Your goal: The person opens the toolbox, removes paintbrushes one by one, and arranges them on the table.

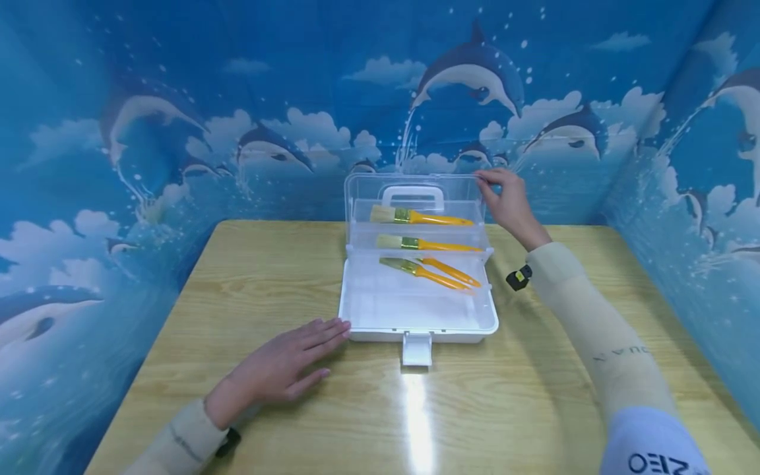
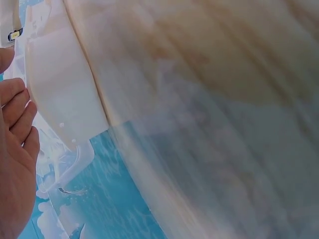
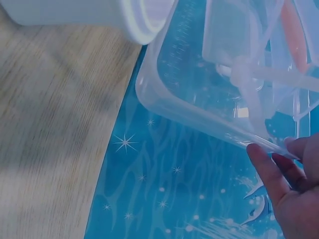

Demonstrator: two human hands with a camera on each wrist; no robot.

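A white plastic storage box [image 1: 415, 310] stands on the table with its clear lid [image 1: 457, 187] raised and its fold-out trays lifted. Paintbrushes with orange handles lie inside: one brush [image 1: 439, 218] on the upper tray, another brush [image 1: 448, 246] on the lower tray, and two crossed ones, including a front brush [image 1: 436, 275], further down. My right hand [image 1: 507, 201] pinches the lid's upper right corner between thumb and fingers, seen closely in the right wrist view [image 3: 294, 179]. With straight fingers, my left hand [image 1: 291, 363] touches the box's front left corner.
The white front latch [image 1: 417, 349] hangs down over the table's wood-grain surface [image 1: 267, 284]. A white handle [image 1: 412, 191] shows through the lid. Dolphin-printed blue cloth [image 1: 297, 79] rises behind the table and at both sides.
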